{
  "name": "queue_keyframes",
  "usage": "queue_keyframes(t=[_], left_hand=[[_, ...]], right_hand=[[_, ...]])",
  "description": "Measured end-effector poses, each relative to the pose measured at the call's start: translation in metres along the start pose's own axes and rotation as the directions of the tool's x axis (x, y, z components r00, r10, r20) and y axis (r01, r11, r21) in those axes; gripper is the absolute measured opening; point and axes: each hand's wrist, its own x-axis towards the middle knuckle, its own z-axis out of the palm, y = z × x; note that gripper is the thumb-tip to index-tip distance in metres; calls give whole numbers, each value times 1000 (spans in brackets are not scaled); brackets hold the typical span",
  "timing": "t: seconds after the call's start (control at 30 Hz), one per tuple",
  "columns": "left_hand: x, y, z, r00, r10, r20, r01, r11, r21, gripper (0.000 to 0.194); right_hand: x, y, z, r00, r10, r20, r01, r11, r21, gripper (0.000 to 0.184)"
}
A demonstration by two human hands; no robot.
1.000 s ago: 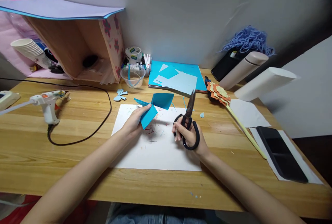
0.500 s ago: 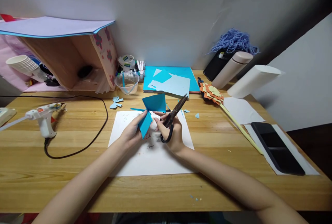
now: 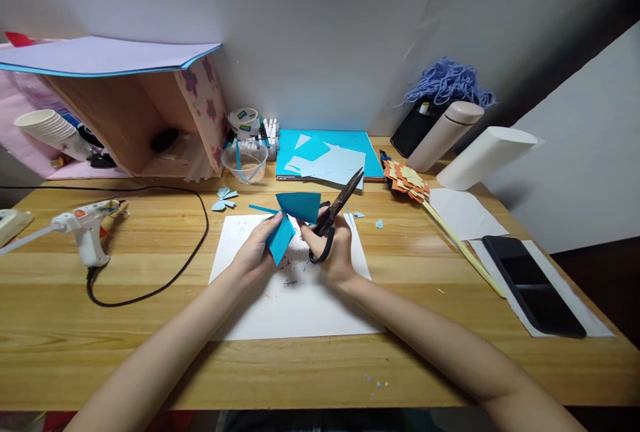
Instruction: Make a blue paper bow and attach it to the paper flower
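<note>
My left hand pinches a piece of blue paper whose two flaps stand out above and below the fingertips. Black-handled scissors are in my right hand, their blades pointing up and to the right, away from the paper. The right fingertips are close to the paper's right edge; whether they touch it I cannot tell. Under both hands lies a stained white sheet. A thin blue strip is just beyond my left fingers, and a light-blue bow-shaped paper cutout lies to the left.
A glue gun with a looped cord lies left. At the back stand a cardboard box, a clear plastic bowl and a blue folder under paper scraps. A paper flower, bottle and phone are right.
The blue paper's upper flap has dropped slightly and tilted. The right fingers have shifted a little, and the scissors' tips have moved slightly upward.
</note>
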Motion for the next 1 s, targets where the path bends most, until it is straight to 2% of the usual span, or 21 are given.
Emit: queue_keyframes(t=[0.13,0.3,0.37,0.43,0.5,0.57,0.63,0.77,0.9,1.0], left_hand=[[2,3,-3,997,60,-41,-54,990,134,31],[4,2,-8,981,161,-110,-134,967,217,39],[4,0,-8,973,190,-130,-156,959,236,42],[3,-1,-7,967,217,-136,-174,947,272,43],[1,-4,-6,964,233,-130,-183,932,314,43],[0,-6,-5,970,216,-112,-167,925,341,43],[0,-8,-6,980,178,-86,-141,934,329,44],[2,-5,-8,989,138,-42,-121,951,284,38],[5,0,-11,993,116,23,-116,912,393,31],[6,1,-11,990,142,8,-130,881,455,30]], right_hand=[[24,12,-26,995,-57,-79,53,997,-50,22],[52,13,-56,987,-30,-160,12,994,-113,25],[47,7,-56,996,1,-92,-9,996,-90,28],[35,0,-50,997,68,43,-65,996,-68,33],[20,-4,-41,969,157,190,-146,987,-73,37],[10,-4,-33,940,203,274,-189,979,-78,38],[5,-2,-28,939,195,282,-183,981,-71,38],[9,-2,-29,964,157,215,-138,985,-101,38],[16,-4,-34,963,175,204,-146,978,-150,39],[17,-4,-36,961,185,207,-150,974,-172,38]])
